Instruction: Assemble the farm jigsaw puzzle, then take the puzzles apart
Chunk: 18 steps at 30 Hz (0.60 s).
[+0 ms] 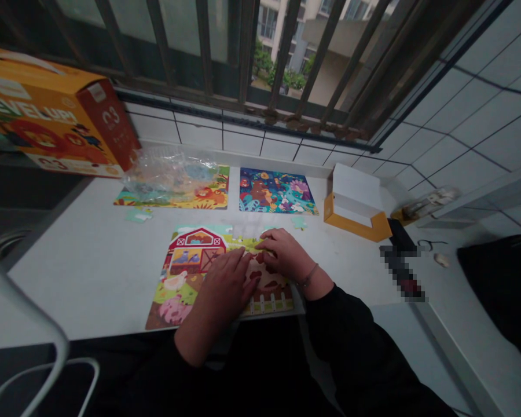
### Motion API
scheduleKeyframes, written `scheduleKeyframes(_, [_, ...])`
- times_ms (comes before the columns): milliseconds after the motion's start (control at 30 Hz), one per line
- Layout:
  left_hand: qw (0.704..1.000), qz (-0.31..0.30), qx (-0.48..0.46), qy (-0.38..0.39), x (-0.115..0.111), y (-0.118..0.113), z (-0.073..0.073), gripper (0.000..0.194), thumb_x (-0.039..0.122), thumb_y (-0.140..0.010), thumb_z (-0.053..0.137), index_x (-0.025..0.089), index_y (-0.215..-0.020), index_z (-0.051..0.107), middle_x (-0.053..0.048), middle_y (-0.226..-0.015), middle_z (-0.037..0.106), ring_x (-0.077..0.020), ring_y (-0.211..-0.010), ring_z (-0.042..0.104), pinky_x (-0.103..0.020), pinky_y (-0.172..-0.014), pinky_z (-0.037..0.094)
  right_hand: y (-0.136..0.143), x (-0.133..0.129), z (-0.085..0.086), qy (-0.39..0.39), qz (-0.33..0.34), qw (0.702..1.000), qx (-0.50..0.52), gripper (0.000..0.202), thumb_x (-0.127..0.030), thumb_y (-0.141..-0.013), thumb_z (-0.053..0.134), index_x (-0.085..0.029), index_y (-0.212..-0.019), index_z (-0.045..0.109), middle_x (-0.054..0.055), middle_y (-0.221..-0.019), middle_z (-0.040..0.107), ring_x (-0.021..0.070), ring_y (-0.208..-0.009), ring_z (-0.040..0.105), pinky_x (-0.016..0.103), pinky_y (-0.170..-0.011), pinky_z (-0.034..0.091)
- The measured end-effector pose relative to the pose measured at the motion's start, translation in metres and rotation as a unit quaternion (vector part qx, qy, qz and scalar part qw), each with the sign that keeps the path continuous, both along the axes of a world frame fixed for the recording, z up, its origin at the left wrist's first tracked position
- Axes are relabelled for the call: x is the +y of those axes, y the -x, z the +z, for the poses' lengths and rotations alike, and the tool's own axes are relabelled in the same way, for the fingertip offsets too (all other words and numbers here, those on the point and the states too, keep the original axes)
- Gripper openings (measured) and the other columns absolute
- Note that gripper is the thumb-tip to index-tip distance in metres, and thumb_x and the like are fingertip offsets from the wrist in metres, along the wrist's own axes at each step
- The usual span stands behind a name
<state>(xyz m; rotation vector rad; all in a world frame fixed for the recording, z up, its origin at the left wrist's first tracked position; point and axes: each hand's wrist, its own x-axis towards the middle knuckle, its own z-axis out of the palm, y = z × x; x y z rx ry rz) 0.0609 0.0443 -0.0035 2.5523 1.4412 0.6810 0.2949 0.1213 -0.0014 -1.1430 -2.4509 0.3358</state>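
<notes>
A farm jigsaw puzzle (182,284) lies on the white counter in front of me, showing a red barn, a hen, a pig, a spotted cow and a white fence. My left hand (226,284) rests flat across its middle, fingers stretched out and covering part of the picture. Over the upper right part is my right hand (284,252), its fingers bent and their tips touching the puzzle by the cow, the thumb apart from them. No piece shows between them. Beyond the puzzle lie a loose pale green puzzle piece (138,216) on the left and another loose piece (299,223) on the right.
Behind are a jungle puzzle (217,194) partly under a clear plastic bag (169,174), and a dark blue animal puzzle (278,191). An orange carton (47,116) stands at left, an open yellow-and-white box (358,202) at right. A white curved tube (47,324) rises at lower left.
</notes>
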Motion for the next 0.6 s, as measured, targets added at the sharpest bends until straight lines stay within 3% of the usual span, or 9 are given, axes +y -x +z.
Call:
scheduleKeyframes(267, [0.999,-0.016,0.021,0.021,-0.001,0.002,-0.003,0.052,0.043,-0.106,0.061,0.018,-0.152,0.064,-0.016,-0.161,0.062,-0.0409,-0.146,0.056,-0.063,-0.121,0.043,0.002,-0.001,0.003,-0.022,-0.035,0.999,-0.009,0.014,-0.026,-0.102,0.071,-0.024,-0.107,0.083,0.010,-0.127,0.074,0.0277,-0.117,0.065,0.046,-0.106,0.051])
scheduleKeyframes(367, [0.999,-0.013,0.022,0.031,-0.002,0.002,-0.003,0.055,0.044,-0.106,0.060,0.017,-0.154,0.062,-0.016,-0.162,0.061,-0.0406,-0.147,0.056,-0.064,-0.121,0.044,-0.010,0.005,0.013,-0.037,-0.174,0.984,-0.009,0.020,-0.026,-0.105,0.062,-0.022,-0.111,0.081,0.011,-0.120,0.075,0.0290,-0.116,0.064,0.045,-0.107,0.050])
scheduleKeyframes(467, [0.999,-0.011,0.026,0.040,-0.002,0.002,-0.003,0.056,0.044,-0.106,0.060,0.016,-0.154,0.062,-0.017,-0.163,0.060,-0.0404,-0.149,0.054,-0.064,-0.122,0.043,-0.029,0.014,0.018,-0.033,-0.334,0.941,-0.043,0.031,-0.023,-0.103,0.060,-0.014,-0.128,0.074,0.018,-0.130,0.072,0.0331,-0.122,0.062,0.047,-0.110,0.049])
scheduleKeyframes(533, [0.998,-0.010,0.030,0.045,-0.002,0.003,-0.003,0.057,0.044,-0.106,0.060,0.015,-0.154,0.061,-0.017,-0.163,0.059,-0.0403,-0.149,0.054,-0.064,-0.123,0.042,-0.041,0.019,0.017,-0.002,-0.369,0.925,-0.084,0.039,-0.024,-0.101,0.061,-0.010,-0.137,0.070,0.021,-0.136,0.070,0.0347,-0.125,0.062,0.046,-0.111,0.049])
scheduleKeyframes(600, [0.998,-0.009,0.031,0.048,-0.001,0.003,-0.003,0.057,0.045,-0.106,0.060,0.016,-0.155,0.060,-0.016,-0.164,0.059,-0.0397,-0.149,0.054,-0.063,-0.124,0.042,-0.050,0.022,0.015,0.028,-0.360,0.926,-0.111,0.040,-0.025,-0.101,0.062,-0.010,-0.136,0.071,0.022,-0.135,0.071,0.0340,-0.126,0.063,0.045,-0.112,0.048])
